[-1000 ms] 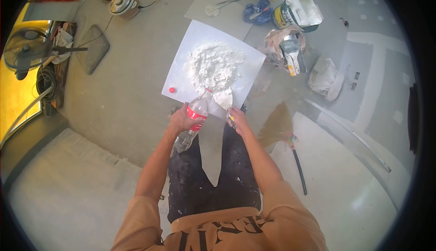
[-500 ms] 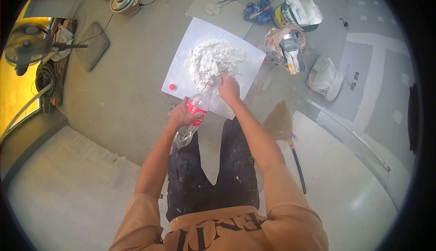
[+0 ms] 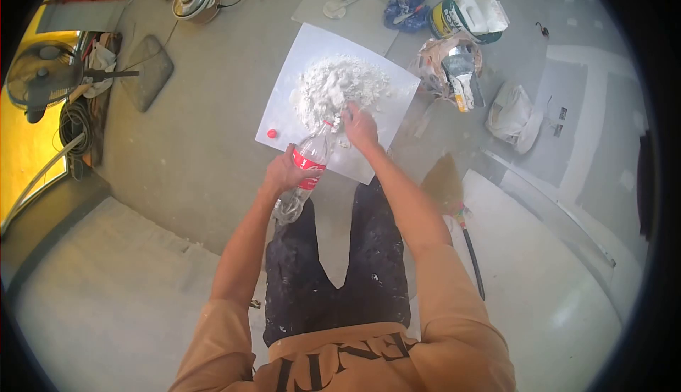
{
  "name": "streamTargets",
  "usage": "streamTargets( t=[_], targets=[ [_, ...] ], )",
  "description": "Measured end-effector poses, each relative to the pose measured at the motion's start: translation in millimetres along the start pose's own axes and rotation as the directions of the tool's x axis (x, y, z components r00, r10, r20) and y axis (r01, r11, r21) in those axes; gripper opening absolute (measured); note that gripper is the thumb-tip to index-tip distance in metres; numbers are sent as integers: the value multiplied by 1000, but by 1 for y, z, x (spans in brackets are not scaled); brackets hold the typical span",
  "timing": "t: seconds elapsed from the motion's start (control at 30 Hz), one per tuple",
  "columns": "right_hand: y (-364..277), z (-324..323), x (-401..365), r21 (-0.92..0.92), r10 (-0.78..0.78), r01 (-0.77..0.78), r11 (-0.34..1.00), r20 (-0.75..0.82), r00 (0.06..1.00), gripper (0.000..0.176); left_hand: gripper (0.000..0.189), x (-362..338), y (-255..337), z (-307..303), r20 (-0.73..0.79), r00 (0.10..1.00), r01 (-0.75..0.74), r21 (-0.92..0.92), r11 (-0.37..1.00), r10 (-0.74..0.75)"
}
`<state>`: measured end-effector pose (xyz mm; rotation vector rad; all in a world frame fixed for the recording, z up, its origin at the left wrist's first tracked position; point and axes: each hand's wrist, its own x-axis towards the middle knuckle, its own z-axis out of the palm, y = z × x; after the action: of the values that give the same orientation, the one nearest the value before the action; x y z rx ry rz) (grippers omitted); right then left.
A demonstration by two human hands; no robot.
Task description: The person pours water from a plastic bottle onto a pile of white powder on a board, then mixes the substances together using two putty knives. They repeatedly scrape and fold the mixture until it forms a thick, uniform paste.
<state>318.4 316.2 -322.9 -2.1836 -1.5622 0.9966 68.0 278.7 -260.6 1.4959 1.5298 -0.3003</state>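
Observation:
My left hand (image 3: 287,172) is wrapped round a clear plastic bottle (image 3: 314,149) with a red label. The bottle is tilted, its mouth touching or close to the near edge of a white powder heap (image 3: 333,94). This heap lies on a white board (image 3: 284,119), and a red bottle cap (image 3: 272,134) rests at the board's left side. Beside the bottle mouth, my right hand (image 3: 361,128) is closed at the powder's near edge. Whatever its fingers hold is too small and too covered to make out.
To the right are a bucket (image 3: 443,19), a plastic bag with putty knives (image 3: 461,73), a white sack (image 3: 512,119) and a broom (image 3: 445,186). At left stand a fan (image 3: 46,73) and a lidded pot (image 3: 195,0). Blue gloves (image 3: 406,12) lie beyond the board.
The whole view has shifted slightly. Both hands stay near the powder's near edge, the left still round the bottle, and the bottle mouth sits a little closer to the heap.

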Motion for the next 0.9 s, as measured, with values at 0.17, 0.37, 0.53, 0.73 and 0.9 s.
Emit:
streamTargets(
  t=[0.17, 0.37, 0.53, 0.73, 0.9],
  targets=[
    [37, -17, -43, -74, -46, 51, 996, 61, 997, 36, 126, 6, 3, -7, -16, 1000, 4, 23, 1000, -3],
    [20, -37, -3, -8, 63, -64, 998, -86, 994, 37, 130, 9, 9, -16, 115, 992, 55, 21, 998, -57],
    [12, -14, -35, -28, -25, 27, 999, 48, 999, 35, 128, 6, 11, -13, 71, 995, 61, 86, 994, -68],
    [57, -34, -36, -100, -54, 50, 994, -36, 998, 33, 128, 1, 14, -17, 118, 990, 74, 76, 994, -83],
    [16, -34, 6, -9, 40, -40, 999, -56, 998, 31, 125, -2, 13, -14, 114, 989, 86, 54, 995, -91]
  ],
)
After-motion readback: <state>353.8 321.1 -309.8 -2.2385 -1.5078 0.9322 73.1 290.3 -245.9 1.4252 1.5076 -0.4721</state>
